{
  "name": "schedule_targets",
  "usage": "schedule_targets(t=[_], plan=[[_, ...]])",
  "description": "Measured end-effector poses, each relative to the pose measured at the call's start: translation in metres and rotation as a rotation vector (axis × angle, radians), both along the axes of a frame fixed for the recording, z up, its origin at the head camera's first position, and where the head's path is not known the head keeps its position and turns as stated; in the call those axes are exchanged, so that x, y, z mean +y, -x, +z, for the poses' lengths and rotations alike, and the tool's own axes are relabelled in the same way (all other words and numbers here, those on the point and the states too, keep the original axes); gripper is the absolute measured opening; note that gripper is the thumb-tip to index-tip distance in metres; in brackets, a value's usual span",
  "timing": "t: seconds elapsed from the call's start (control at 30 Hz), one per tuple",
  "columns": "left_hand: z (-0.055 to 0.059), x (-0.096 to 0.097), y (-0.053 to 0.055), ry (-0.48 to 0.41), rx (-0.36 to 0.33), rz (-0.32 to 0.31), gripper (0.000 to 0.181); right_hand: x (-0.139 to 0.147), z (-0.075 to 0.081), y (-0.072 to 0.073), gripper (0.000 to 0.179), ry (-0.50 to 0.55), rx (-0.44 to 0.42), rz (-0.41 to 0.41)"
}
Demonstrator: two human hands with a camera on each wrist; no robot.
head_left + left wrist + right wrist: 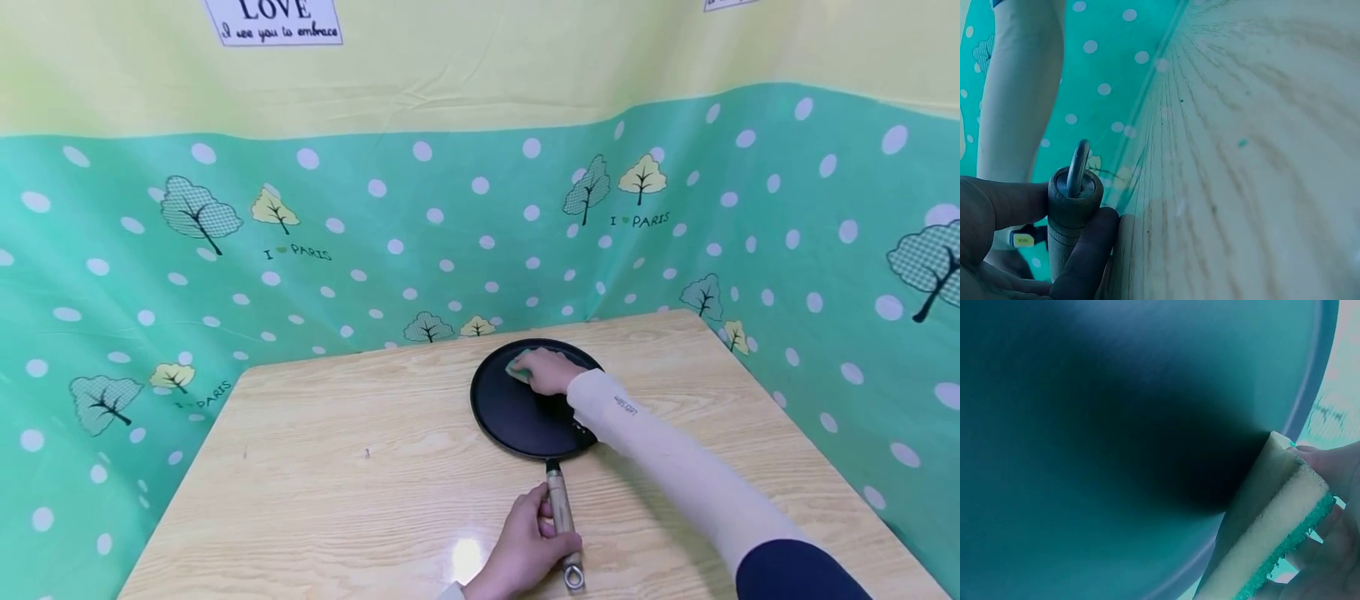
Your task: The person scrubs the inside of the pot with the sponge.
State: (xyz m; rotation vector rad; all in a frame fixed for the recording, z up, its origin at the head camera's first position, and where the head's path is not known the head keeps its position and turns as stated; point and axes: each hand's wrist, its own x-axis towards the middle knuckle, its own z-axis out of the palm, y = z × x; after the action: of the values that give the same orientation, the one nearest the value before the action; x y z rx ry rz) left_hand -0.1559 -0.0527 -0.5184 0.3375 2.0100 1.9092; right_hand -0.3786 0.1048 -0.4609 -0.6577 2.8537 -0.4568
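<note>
A round black flat pan [510, 417] lies on the table, its wooden handle [560, 504] pointing toward me. My left hand [521, 542] grips that handle from the left, thumb near its end. In the left wrist view, fingers and thumb close round the handle, and a metal hanging loop [1077, 169] sticks out at the end. Over the pan's upper part, my right hand [552, 372] pinches a sponge [517, 367]. The right wrist view shows the sponge's pale foam side [1272, 519] against the pan near the rim, with the green scouring layer [1291, 547] facing the fingers.
Small pale specks [581, 427] lie near the pan's right edge, beside my right sleeve [675, 458]. The wood-grain table [322, 467] extends to the left of the pan. Green dotted cloth [450, 225] hangs behind the table and along both sides.
</note>
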Motion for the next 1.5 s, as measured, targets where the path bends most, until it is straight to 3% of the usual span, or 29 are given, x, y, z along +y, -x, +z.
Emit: schedule_targets(t=[0.27, 0.6, 0.93, 1.1, 1.3, 1.5], plan=[[0.000, 0.001, 0.001, 0.007, 0.008, 0.003, 0.082, 0.045, 0.002, -0.006, 0.047, 0.002, 0.006, -0.031], [0.005, 0.001, 0.001, 0.027, 0.007, -0.010, 0.084, 0.085, 0.001, -0.052, 0.043, 0.031, 0.069, 0.030], [0.003, -0.002, 0.001, 0.033, -0.008, -0.027, 0.085, 0.077, -0.001, -0.106, 0.038, 0.045, 0.129, 0.107], [0.002, -0.002, 0.002, 0.043, -0.017, -0.034, 0.086, 0.063, -0.003, -0.123, 0.039, 0.088, 0.133, 0.172], [0.003, -0.003, 0.001, 0.052, -0.006, -0.028, 0.084, 0.038, -0.005, -0.125, 0.041, 0.103, 0.120, 0.193], [0.002, -0.002, 0.001, 0.027, 0.012, -0.020, 0.082, 0.007, -0.003, -0.100, 0.040, 0.079, 0.102, 0.218]])
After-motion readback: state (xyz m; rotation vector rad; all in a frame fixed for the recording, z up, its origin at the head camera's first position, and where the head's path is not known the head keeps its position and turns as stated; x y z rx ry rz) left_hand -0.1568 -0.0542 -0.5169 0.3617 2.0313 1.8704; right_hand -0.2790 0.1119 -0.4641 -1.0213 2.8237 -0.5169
